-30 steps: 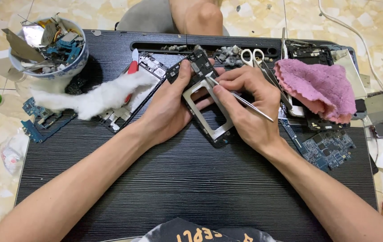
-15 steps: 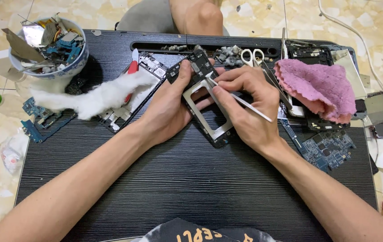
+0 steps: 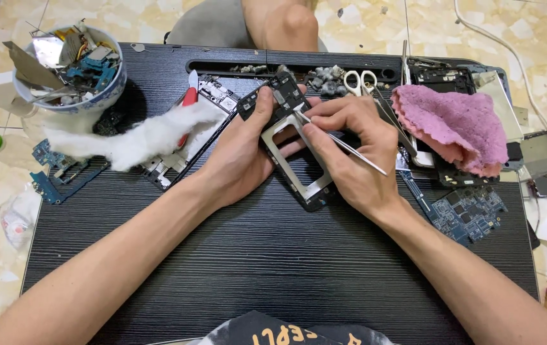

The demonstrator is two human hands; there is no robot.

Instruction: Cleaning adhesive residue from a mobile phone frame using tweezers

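Gripping a black phone frame [image 3: 296, 160] in my left hand [image 3: 241, 160], I pinch metal tweezers [image 3: 343, 145] in my right hand [image 3: 350, 150], tips on the frame, just left of the pink cloth [image 3: 459, 124] on the black table [image 3: 273, 255].

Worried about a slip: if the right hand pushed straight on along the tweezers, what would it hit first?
Probably the left hand's thumb, pressed on the phone frame just past the tweezers tip; depth is unclear.

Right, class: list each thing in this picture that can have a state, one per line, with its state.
Phone frame: stripped, held in left hand.
Tweezers: pinched in right hand, tip on the frame.
Bowl: full of scrap parts.
Scissors: lying flat on the table.
Pink cloth: crumpled.
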